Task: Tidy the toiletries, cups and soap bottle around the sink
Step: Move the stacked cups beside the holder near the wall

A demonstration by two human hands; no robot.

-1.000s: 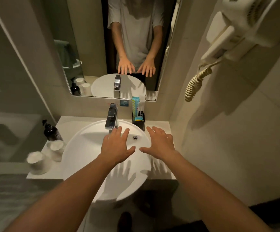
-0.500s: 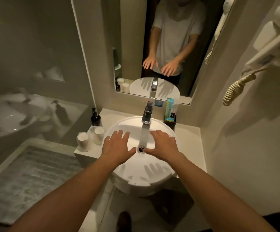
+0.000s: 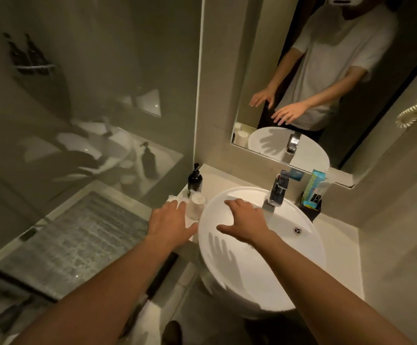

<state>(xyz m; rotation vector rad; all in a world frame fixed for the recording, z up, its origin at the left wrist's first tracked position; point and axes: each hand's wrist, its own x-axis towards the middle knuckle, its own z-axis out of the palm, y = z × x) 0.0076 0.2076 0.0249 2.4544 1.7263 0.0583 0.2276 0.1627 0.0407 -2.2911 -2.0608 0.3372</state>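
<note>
A dark soap bottle (image 3: 194, 179) with a pump stands at the back left of the counter. Two white cups sit in front of it: one cup (image 3: 197, 204) shows in full, the other cup (image 3: 174, 198) is mostly hidden under my left hand (image 3: 169, 224). That hand hovers over the nearer cup, fingers spread, holding nothing. My right hand (image 3: 246, 224) floats open above the left half of the white round sink (image 3: 272, 277). A blue-green toiletry pack (image 3: 313, 186) stands in a black holder (image 3: 312, 211) right of the chrome tap (image 3: 276, 192).
A glass shower partition (image 3: 90, 108) closes off the left side, right by the cups. A mirror (image 3: 327, 78) hangs behind the sink. A coiled hair-dryer cord (image 3: 416, 108) hangs on the right wall. Pale counter (image 3: 337, 242) runs right of the basin.
Both hands have shifted left: my left hand went from over the basin to above the cups, and my right hand crossed to the sink's left half. The view also swung left.
</note>
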